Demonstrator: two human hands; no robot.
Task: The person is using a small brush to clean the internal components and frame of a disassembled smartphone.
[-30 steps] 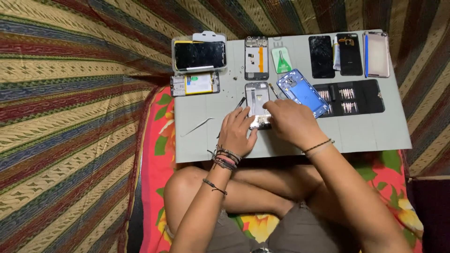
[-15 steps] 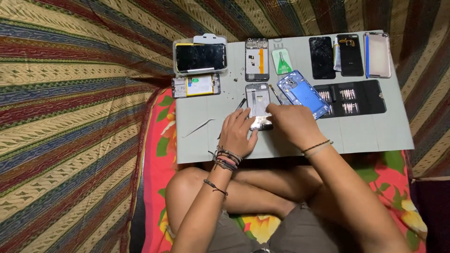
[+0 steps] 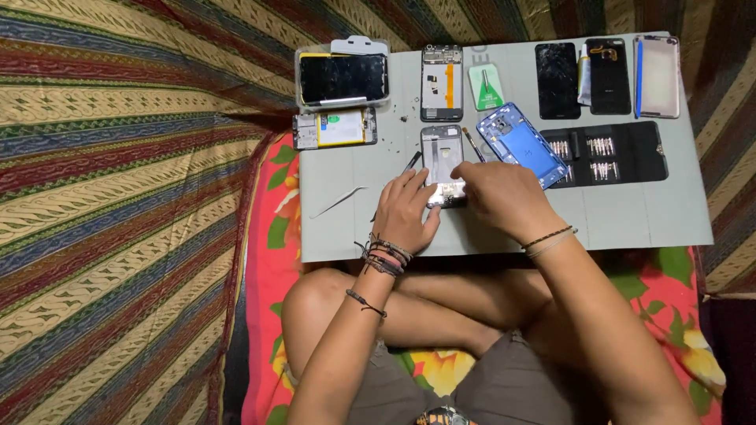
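Note:
An opened phone frame (image 3: pixel 441 153) lies on the grey work mat (image 3: pixel 630 212). My left hand (image 3: pixel 405 211) rests flat on the mat and presses against the frame's lower left edge. My right hand (image 3: pixel 504 197) covers the frame's lower right corner, fingers bent onto it; whether it holds a small tool is hidden. A blue phone back cover (image 3: pixel 521 144) lies just above my right hand.
On the mat lie a phone in a clear tray (image 3: pixel 343 77), a battery part (image 3: pixel 335 128), another opened phone (image 3: pixel 441 82), a green packet (image 3: pixel 486 86), dark screens (image 3: pixel 583 77), a black screwdriver bit case (image 3: pixel 610 152), tweezers (image 3: pixel 339 201). Striped fabric lies to the left.
Both hands stay on the phone frame with only slight finger shifts. Nothing else has moved.

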